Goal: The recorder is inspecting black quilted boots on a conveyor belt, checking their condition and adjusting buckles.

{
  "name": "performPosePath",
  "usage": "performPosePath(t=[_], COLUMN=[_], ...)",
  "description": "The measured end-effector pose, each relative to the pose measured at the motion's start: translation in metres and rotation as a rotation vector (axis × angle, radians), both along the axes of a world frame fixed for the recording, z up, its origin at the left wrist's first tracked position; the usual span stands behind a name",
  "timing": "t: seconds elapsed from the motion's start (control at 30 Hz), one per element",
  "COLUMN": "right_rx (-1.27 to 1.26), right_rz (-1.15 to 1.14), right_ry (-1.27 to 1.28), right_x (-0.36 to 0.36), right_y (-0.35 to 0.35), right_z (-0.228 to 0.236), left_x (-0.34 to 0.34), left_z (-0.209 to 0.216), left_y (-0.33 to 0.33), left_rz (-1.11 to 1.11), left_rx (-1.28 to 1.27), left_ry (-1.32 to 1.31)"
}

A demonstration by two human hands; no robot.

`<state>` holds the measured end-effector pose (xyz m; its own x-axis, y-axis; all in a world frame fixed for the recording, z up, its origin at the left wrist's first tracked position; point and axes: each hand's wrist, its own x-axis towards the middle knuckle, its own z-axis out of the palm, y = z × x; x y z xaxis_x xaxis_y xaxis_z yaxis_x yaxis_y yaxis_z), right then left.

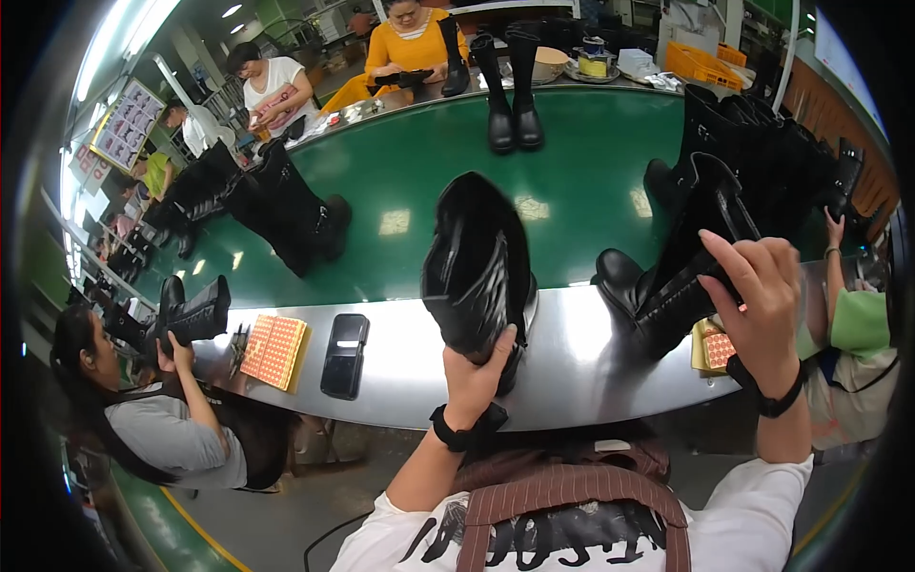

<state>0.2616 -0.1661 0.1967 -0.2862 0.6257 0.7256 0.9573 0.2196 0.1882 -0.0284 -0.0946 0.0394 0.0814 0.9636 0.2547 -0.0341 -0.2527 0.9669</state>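
Head view, the only one reaching my remote station. The person's left grip is closed around the lower part of a black boot, which stands out above the metal strip on the near side of the green desk. The right grip is half-curled and empty as far as I can see — thumb and index tips apart — just beside a second black boot, tilted.

Hazards, as I judge them: the held boot could twist or drop if the one-handed hold slackened, since its tall shaft extends well beyond the fingers. A careless sweep of the right forearm could topple the tilted boot or drive it into the clustered boots behind. A wide leftward swing could knock the phone toward the near edge.

Obscured parts: most left fingertips lie behind the held boot, and I cannot tell whether its underside touches the desk. The second boot and right wrist partly cover a yellow box. The fisheye rim crops a co-worker at right — face out of sight.
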Motion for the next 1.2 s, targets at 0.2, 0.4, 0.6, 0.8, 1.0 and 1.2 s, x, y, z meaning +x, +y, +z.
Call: performPosePath(t=[0.2,0.4,0.6,0.8,1.0,1.2], right_rx=[0.065,-0.452,-0.445,-0.869,-0.986,-0.780], right_rz=[0.197,0.577,0.856,0.950,0.903,0.907], right_ry=[0.199,0.992,1.070,1.438,1.297,1.401], right_x=[-0.037,-0.089,-0.143,-0.128,-0.116,-0.133], right_y=[-0.019,0.051,0.106,0.120,0.113,0.097], right_z=[-0.009,-0.066,-0.095,-0.091,-0.086,-0.079], left_x=[-0.022,-0.015,-0.034,-0.086,-0.094,-0.063], left_z=[0.071,0.159,0.165,0.165,0.157,0.159], left_y=[-0.004,-0.028,-0.063,-0.087,-0.093,-0.095], left_rz=[0.426,0.270,0.091,-0.311,-0.313,0.132], left_rx=[0.810,0.730,0.683,0.619,0.645,0.665], left_ry=[0.146,0.794,0.937,0.887,0.867,0.829])
